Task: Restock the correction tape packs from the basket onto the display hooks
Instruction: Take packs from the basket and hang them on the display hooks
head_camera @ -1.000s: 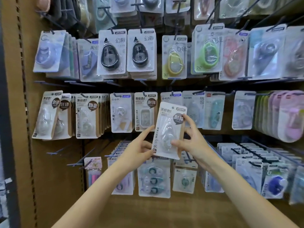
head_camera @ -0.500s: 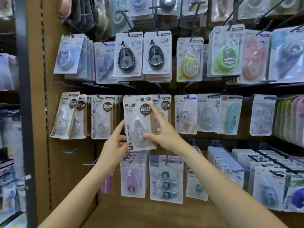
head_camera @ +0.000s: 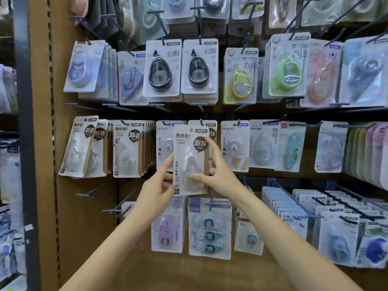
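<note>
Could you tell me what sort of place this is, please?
Most likely a stationery shop aisle: a brown pegboard wall with metal display hooks, rows of carded correction tape packs, and both hands hanging another pack.

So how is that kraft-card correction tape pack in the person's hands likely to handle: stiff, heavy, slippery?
The correction tape pack probably stays fairly stiff: its card back looks flat while the left hand and right hand pinch only its edges. Likely light, since fingertips alone carry it. The glossy plastic blister may be slick, so the card edges seem the safer hold.
</note>
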The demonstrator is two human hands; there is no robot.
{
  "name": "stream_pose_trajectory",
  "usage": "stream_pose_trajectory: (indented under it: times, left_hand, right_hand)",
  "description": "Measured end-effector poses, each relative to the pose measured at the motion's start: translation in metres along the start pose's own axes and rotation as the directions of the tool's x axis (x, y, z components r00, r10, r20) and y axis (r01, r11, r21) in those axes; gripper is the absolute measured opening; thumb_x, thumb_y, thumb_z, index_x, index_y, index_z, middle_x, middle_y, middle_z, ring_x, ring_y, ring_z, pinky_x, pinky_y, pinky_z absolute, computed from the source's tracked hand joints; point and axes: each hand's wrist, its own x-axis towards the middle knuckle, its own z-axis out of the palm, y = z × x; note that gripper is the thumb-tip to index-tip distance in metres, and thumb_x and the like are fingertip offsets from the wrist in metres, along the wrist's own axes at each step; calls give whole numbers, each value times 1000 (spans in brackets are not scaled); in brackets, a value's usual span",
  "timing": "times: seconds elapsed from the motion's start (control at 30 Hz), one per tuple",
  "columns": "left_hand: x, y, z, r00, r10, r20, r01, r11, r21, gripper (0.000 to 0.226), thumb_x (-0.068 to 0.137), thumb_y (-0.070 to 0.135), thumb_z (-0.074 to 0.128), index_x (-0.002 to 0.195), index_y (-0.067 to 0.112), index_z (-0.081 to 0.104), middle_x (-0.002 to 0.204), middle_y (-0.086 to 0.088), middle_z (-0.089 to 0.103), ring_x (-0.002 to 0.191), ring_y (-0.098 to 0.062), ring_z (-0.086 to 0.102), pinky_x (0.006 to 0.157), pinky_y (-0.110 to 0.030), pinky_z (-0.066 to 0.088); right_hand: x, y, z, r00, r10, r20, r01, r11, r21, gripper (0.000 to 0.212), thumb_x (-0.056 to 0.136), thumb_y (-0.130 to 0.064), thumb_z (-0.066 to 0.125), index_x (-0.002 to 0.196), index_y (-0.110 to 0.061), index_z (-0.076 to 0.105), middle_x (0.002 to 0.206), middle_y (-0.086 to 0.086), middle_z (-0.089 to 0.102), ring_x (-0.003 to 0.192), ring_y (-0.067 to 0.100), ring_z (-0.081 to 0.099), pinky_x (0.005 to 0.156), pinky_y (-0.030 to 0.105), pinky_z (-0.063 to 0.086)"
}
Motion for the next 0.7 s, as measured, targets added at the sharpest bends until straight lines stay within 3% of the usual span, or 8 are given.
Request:
stream_pose_trajectory:
  times: [0.1, 0.17, 0.27, 0.4, 0.5, 0.63, 0.7]
  left_hand:
    - [3, 7, 10, 1000, 12, 28, -12, 1000, -17, 78, 90, -3, 48, 129, 57, 19, 90, 8, 59, 67, -6, 56, 64, -18, 47]
    - [5, 8, 10, 1000, -7, 25, 7, 999, -31, 76, 89, -5, 46, 134, 51, 20, 94, 5, 62, 66, -11, 55, 59, -17, 45]
    - [7, 3, 5, 999, -51, -11, 50, 998, -41, 76, 89, -7, 45, 132, 51, 20, 94, 2, 64, 57, -9, 48, 51, -17, 41]
    - [2, -6, -7, 995, -94, -45, 95, 995, 21, 75, 90, -1, 49, 144, 41, 18, 90, -10, 59, 62, -23, 51, 56, -32, 46]
    - [-5, -17, -29, 986, -134, -104, 138, 990, 35, 74, 91, 2, 50, 146, 39, 16, 82, -12, 54, 61, -26, 47, 53, -34, 42]
    - [0, -40, -70, 961, -203, -187, 214, 976, 41, 76, 90, -2, 49, 147, 36, 15, 84, -6, 56, 65, -25, 47, 58, -31, 42]
    - [6, -45, -84, 955, -208, -212, 228, 971, 76, 75, 90, -2, 48, 149, 31, 14, 112, -14, 59, 85, -34, 58, 68, -35, 47]
  right_hand:
    - [-6, -2, -13, 1000, 18, 5, -18, 1000, -10, 93, 73, -22, 79, 124, -69, 17, 151, -7, 26, 133, 18, 40, 106, 47, 40]
    - [-9, -1, -21, 998, 36, 58, -36, 999, 14, 95, 78, -9, 73, 131, -61, 14, 148, -4, 29, 120, 17, 54, 97, 35, 50]
    - [-12, -6, -19, 992, 52, 113, -53, 999, 4, 94, 83, 1, 65, 145, -40, 9, 146, -1, 30, 93, 0, 65, 80, 18, 53]
    - [-1, -11, 6, 992, 24, 125, -18, 999, -44, 93, 83, -1, 65, 144, -45, 10, 150, -8, 21, 130, 20, 46, 102, 36, 46]
    - [21, -18, 42, 987, -28, 157, 47, 992, -117, 95, 82, -6, 67, 146, -45, 8, 156, -4, 17, 139, 22, 32, 107, 50, 38]
    - [55, -35, 87, 975, -41, 218, 89, 973, -215, 93, 84, -7, 65, 150, -27, 5, 157, 1, 15, 143, 17, 21, 115, 42, 26]
    - [70, -39, 102, 974, -22, 227, 74, 972, -224, 92, 84, -7, 65, 151, -25, 4, 158, 1, 13, 144, 16, 15, 118, 36, 18]
